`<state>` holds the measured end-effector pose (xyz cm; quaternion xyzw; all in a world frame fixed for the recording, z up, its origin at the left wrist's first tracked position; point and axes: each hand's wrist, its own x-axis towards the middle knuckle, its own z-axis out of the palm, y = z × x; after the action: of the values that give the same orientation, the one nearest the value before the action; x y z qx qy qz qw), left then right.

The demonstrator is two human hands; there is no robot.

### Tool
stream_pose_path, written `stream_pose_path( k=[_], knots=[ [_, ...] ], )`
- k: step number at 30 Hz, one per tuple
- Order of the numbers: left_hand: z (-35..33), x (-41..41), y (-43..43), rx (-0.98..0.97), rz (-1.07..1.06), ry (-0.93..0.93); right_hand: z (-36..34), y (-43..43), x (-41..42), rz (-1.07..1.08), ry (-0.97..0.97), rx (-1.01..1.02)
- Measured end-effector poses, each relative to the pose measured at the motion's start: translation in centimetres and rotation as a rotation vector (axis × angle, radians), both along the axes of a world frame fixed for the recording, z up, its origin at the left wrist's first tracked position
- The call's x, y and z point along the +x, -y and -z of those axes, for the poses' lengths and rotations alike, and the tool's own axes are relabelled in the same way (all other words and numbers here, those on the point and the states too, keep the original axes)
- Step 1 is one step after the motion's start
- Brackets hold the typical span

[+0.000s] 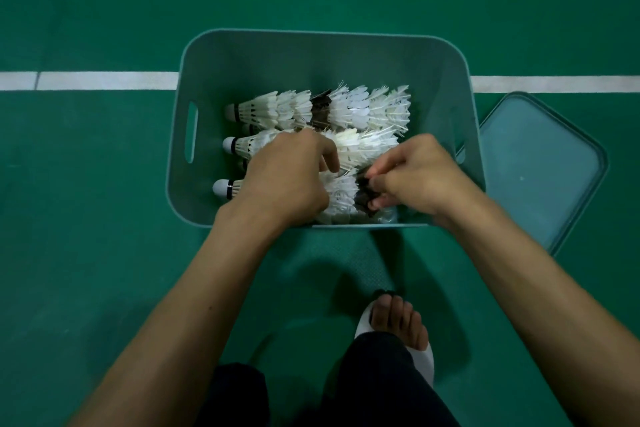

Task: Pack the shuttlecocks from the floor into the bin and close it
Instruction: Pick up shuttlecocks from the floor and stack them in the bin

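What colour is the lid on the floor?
The lid is teal green, best in the head view.

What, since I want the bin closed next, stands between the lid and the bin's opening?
Both hands: the left hand and right hand reach into the bin over its near rim, gripping the nearest shuttlecocks. The lid lies on the floor at the bin's right side. Nothing else visible blocks the opening.

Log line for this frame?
phase: packing | left hand: gripping white shuttlecocks in bin | right hand: pinching dark shuttlecock | lid: off, on floor beside bin
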<state>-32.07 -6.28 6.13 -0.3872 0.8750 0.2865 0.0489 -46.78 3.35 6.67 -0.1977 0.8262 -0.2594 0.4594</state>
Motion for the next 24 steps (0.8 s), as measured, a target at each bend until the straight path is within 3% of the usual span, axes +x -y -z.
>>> stream_pose_path(
  k=[5,11,18,22,24],
  knots=[
    [0.5,-0.1,0.5,0.032,0.032,0.011,-0.2,0.4,-0.3,-0.184,0.018,0.119],
    [-0.5,1.3,1.0,0.008,0.044,-0.068,-3.0,0.7,-0.8,-0.32,-0.43,0.12],
    [-4.1,5.9,2.0,-0.137,-0.045,-0.244,-7.8,2.6,1.8,-0.326,-0.54,-0.165],
    [-6.6,11.1,2.9,-0.231,-0.203,-0.367,-9.4,5.7,8.0,-0.367,-0.494,-0.455],
    [-6.7,13.6,3.3,-0.294,-0.29,-0.393,-9.5,7.7,12.1,-0.493,-0.5,-0.559]
  ],
)
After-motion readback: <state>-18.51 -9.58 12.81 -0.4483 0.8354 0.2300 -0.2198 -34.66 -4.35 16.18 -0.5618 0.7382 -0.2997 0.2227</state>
